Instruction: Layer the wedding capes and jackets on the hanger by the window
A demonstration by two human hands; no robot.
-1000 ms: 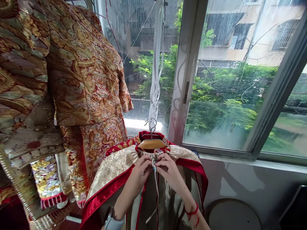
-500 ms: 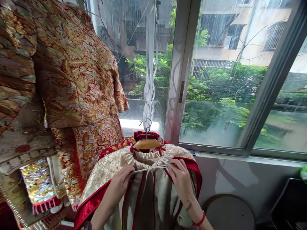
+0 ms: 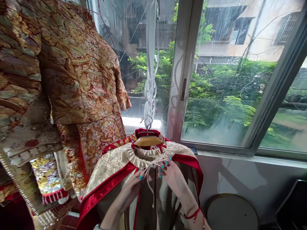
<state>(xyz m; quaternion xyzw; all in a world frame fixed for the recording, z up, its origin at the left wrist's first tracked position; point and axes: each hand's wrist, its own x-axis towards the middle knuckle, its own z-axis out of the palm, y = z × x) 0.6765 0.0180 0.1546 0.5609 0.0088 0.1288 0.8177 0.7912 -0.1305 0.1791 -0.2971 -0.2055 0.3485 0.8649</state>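
Head view. Cream cape [image 3: 107,170] with red trim hangs at lower centre, in front of the window [image 3: 220,95]. Its gathered neckline [image 3: 141,162] lies just below a wooden hanger [image 3: 148,141]; a red collar [image 3: 139,132] with gold pattern shows behind. Thin pale cord [image 3: 151,164] crosses at the front of the neckline, one end dangling down the front.

Left hand [image 3: 130,189]: below and left of the crossing, fingers curled and nearly closed, pinching a strand of the cord. Right hand [image 3: 170,175]: at the right of the crossing, fingers bent inward, fingertips together on the cord close to the neckline. Exact finger contact partly blurred. Teal nails on both; red bracelet [image 3: 193,214] on the right wrist.

Surroundings: white scrolled metalwork [image 3: 150,86] rises above the hanger hook. At left, a red-and-gold brocade garment [image 3: 88,80] hangs near the cape. Round grey object [image 3: 232,212] stands against the wall [image 3: 242,174], lower right; identity cannot be told.
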